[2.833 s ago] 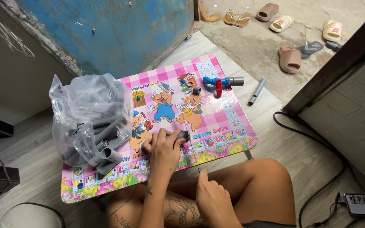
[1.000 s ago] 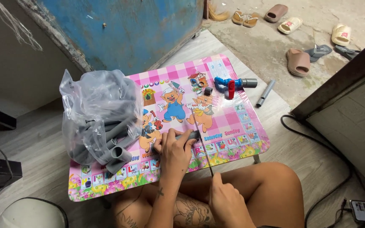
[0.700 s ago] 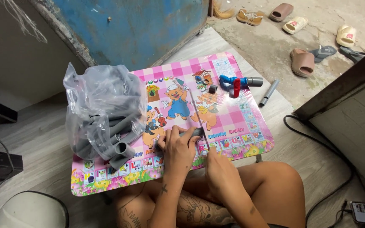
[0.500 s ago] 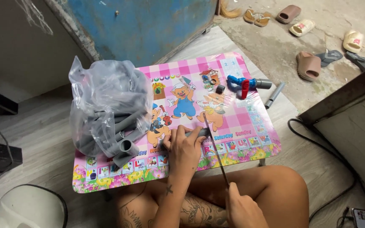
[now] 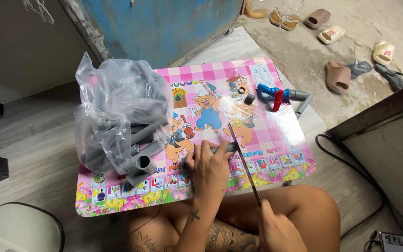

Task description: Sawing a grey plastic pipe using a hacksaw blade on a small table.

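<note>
Grey plastic pipe piece (image 5: 224, 148), short, lay flat on the pink cartoon-printed tabletop (image 5: 285, 140) near its front edge, pinned under the left hand (image 5: 208, 167), whose fingers were closed down over it. Judged light, stiff and smooth enough to roll or slip, so best held pressed close beside the cut line. Hacksaw blade (image 5: 243, 163), thin and bare, ran across the pipe at a slant, its near end gripped in the closed right hand (image 5: 276, 231) just above the lap; probably springy, liable to bend if pushed sideways. Clear plastic bag of grey pipe fittings (image 5: 117, 121) occupied the tabletop's left part, one open pipe end near the left hand, leaving little room on that side. Blue-and-red valve assembly (image 5: 276, 94) and a small grey coupling (image 5: 249, 98) sat at the far right corner, well apart from the blade. Open printed surface lay between blade and valve. Front edge stood close: the blade's near end overhung it towards the bare legs.
</note>
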